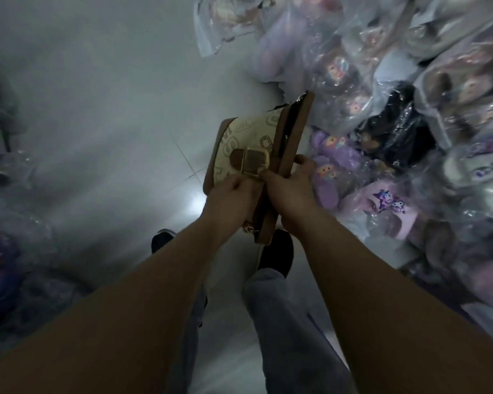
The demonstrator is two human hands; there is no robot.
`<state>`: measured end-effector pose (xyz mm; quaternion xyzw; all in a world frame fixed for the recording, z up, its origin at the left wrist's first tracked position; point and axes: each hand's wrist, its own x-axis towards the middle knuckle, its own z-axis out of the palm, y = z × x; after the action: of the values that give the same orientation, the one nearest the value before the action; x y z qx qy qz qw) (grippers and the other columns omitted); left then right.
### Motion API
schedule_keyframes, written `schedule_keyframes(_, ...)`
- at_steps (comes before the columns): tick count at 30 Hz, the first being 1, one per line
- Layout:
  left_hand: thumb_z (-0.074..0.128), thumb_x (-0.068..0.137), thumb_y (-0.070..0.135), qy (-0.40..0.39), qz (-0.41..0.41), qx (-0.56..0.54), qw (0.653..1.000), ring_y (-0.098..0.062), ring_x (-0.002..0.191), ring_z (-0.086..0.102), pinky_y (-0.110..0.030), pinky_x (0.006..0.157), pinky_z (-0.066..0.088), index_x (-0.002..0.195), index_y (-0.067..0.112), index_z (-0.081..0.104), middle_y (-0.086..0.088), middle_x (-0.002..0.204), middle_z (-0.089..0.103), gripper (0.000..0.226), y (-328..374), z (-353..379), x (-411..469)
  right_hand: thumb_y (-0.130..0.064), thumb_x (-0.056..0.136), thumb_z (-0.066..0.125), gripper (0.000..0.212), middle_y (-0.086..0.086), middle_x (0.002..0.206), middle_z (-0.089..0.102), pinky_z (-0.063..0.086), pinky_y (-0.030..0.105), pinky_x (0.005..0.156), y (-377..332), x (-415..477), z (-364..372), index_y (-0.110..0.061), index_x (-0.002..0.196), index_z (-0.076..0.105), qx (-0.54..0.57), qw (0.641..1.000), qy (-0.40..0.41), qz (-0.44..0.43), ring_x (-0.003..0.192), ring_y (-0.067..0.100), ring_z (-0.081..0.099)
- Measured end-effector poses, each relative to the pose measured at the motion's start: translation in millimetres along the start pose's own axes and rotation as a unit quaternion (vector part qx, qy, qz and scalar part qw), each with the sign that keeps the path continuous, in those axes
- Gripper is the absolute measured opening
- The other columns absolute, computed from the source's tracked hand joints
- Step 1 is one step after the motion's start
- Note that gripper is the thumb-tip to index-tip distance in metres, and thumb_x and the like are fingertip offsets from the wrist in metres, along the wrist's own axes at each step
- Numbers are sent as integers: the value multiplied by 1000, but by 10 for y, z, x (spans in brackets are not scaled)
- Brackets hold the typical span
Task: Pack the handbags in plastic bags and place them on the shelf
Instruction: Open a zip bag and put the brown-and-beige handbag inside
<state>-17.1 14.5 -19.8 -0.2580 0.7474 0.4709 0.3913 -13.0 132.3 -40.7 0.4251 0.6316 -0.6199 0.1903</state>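
A cream handbag (251, 137) with brown trim, printed letters and a gold clasp is held in front of me, above the floor. My left hand (234, 194) grips its lower front edge just below the clasp. My right hand (291, 189) holds the brown top edge, fingers curled round it. A gold chain link hangs under my left wrist. No plastic bag is on this handbag.
A big heap of plastic-wrapped goods (410, 109), mostly purple slippers and one black item (396, 129), fills the right side. More wrapped items (6, 194) lie at the left. Pale tiled floor (111, 123) lies between. My legs and black shoes (276, 251) are below the handbag.
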Motion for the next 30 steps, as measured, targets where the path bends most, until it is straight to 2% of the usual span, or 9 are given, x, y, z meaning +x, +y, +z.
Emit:
schedule_keyframes(3,49,98,34,150,74,117,979,-25,98,62,-37,81,51,104,15,68,-4,99,64,28,342,170,-165,-16,85,76,51,0,109,73,62,39,83,-219,-270,-390,-18,130,51,46,999,24,-6,99,17,72)
schedule_keyframes(9,53,88,65,256,162,188,934,-35,134,43,-54,115,26,134,25,54,-7,143,51,60,1106,453,-413,-41,72,76,37,-4,100,77,60,29,69,-486,-822,-1395,-27,106,70,123,991,41,-39,92,14,76)
schedule_keyframes(12,39,83,78,216,179,220,934,-31,140,40,-61,118,12,135,33,54,0,143,54,70,1419,612,-543,-39,82,69,32,2,110,77,61,43,82,-538,-1063,-1855,-31,114,71,122,991,35,-46,101,23,74)
schedule_keyframes(14,32,80,82,156,187,205,948,-27,133,49,-50,112,26,137,34,54,3,136,62,78,1556,710,-659,-38,82,68,35,6,113,76,57,50,93,-554,-1213,-2069,-30,116,70,117,991,44,-48,105,27,73)
schedule_keyframes(17,34,80,84,49,217,205,953,-25,116,59,-33,87,36,132,33,58,0,124,66,77,1605,958,-956,-39,80,64,33,-4,106,77,57,42,88,-548,-1545,-2390,-35,112,70,77,991,93,-57,101,16,73)
schedule_keyframes(20,34,74,87,27,213,211,953,-21,94,55,-34,80,37,103,30,61,-1,107,64,70,1557,1204,-1230,-41,82,64,27,-19,98,76,52,24,73,-507,-1937,-2717,-45,108,68,16,993,108,-51,87,-4,70)
schedule_keyframes(23,28,71,88,10,134,195,972,-24,93,55,-38,86,44,113,21,64,-7,115,65,87,1362,1441,-1469,-35,79,71,36,-25,90,74,49,8,60,-347,-2347,-3017,-49,111,62,-15,994,110,-25,80,-6,69)
schedule_keyframes(26,32,70,89,-36,14,164,986,-25,89,61,-45,92,53,129,15,60,-5,106,64,99,989,1663,-1741,-34,77,76,51,-14,90,72,50,20,65,-77,-2685,-3215,-35,120,48,-98,981,169,24,80,3,67)
schedule_keyframes(30,39,89,70,-175,-94,151,968,-36,102,68,-57,87,57,130,15,61,-13,120,68,72,381,2031,-2107,-30,78,76,19,-10,77,68,46,20,61,435,-3115,-3495,-28,92,65,-156,965,206,46,72,8,63)
